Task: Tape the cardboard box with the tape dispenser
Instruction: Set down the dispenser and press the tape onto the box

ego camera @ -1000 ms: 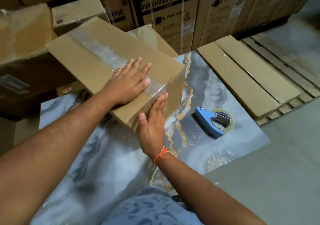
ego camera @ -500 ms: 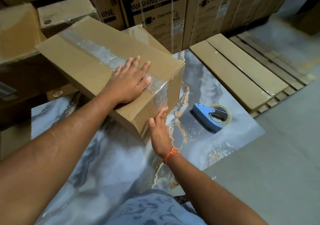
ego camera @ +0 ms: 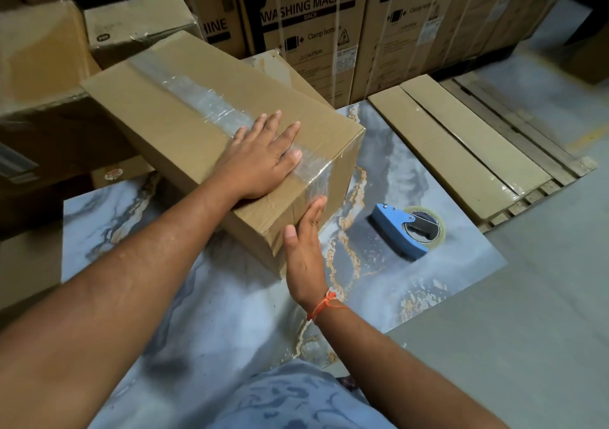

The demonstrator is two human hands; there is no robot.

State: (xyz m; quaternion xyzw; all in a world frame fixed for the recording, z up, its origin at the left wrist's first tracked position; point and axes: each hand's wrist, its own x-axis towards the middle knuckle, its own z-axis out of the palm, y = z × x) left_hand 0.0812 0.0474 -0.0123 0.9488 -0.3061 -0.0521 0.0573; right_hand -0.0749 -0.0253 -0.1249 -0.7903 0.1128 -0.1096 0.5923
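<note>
**Pressing the tape end down over the box edge**

The cardboard box sits tilted on the marbled blue board, its far end resting against other cartons. A clear tape strip runs along the top seam and folds over the near edge onto the end face.

Left hand: flat, fingers spread, palm down on the top beside and partly over the tape. It pins the box; nothing is gripped.

Right hand: open, fingers together, laid against the end face with the fingertips at the tape tail. Whether the tail is fully stuck is hard to tell through the glare.

The tape dispenser lies on the board, right of the box, apart from both hands.

Judgement: the step is smoothing. To do it well, keep the left palm bearing down so the box cannot slide, and wipe the right fingers from the corner downward, pushing bubbles out toward the free end. Rub the corner fold hardest; that is probably where lifting starts.
</note>
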